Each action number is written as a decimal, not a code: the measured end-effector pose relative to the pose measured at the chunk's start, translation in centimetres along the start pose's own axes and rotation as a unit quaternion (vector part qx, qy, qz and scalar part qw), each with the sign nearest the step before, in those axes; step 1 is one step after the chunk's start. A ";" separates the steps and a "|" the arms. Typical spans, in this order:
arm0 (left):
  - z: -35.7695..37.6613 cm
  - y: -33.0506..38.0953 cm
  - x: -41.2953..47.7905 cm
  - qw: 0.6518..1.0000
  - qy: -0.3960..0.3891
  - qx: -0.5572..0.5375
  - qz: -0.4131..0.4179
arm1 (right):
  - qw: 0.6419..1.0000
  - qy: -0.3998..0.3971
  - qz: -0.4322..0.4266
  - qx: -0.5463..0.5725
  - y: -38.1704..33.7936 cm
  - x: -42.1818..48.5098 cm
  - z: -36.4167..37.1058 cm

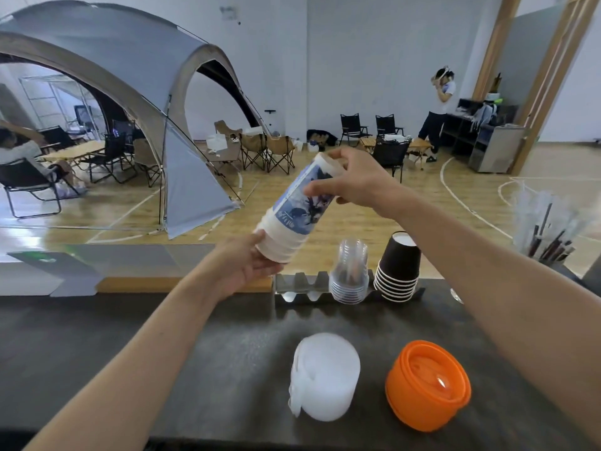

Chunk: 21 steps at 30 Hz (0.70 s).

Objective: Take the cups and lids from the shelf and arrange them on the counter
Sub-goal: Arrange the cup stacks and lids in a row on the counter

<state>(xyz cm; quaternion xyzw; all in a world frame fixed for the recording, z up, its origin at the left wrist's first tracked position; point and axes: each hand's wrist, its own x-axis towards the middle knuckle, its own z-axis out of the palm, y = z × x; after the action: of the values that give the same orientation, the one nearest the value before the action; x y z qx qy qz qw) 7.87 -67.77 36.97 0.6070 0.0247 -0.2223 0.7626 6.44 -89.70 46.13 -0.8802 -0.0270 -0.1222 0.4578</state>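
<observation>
A stack of white paper cups with a blue print (299, 209) is held tilted in the air above the dark counter (97, 336). My left hand (250, 265) grips its lower, rim end. My right hand (354, 180) pinches the top cup near its base. On the counter, a metal cup holder (299, 286) carries a stack of clear plastic cups (351, 271) and a stack of black paper cups (398, 266), both upside down. In front lie a stack of white lids (325, 375) and a stack of orange lids (427, 384).
A container of wrapped straws (543, 229) stands at the counter's right end. Beyond the counter are a grey tent (136, 92), folding chairs and tables, a seated person at far left and a standing person (439, 112) at the back right.
</observation>
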 end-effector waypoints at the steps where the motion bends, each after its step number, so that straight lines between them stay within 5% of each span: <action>1: 0.4 -0.8 0.5 1.000 -0.012 -0.007 -0.023 | 1.000 0.005 -0.002 -0.014 -0.2 0.2 0.4; 8: 1.1 -5.3 3.7 0.993 -0.032 0.004 -0.109 | 0.983 -0.038 -0.023 -0.176 0.6 1.1 3.8; 21: 0.5 -8.1 5.0 0.983 -0.054 0.033 -0.172 | 0.979 -0.062 -0.009 -0.193 5.4 0.9 7.6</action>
<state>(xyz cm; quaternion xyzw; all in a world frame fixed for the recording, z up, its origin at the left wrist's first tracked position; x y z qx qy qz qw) 9.28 -71.12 28.11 0.6052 0.0801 -0.3835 0.6930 9.62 -86.68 37.84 -0.9575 -0.0397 -0.0743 0.2757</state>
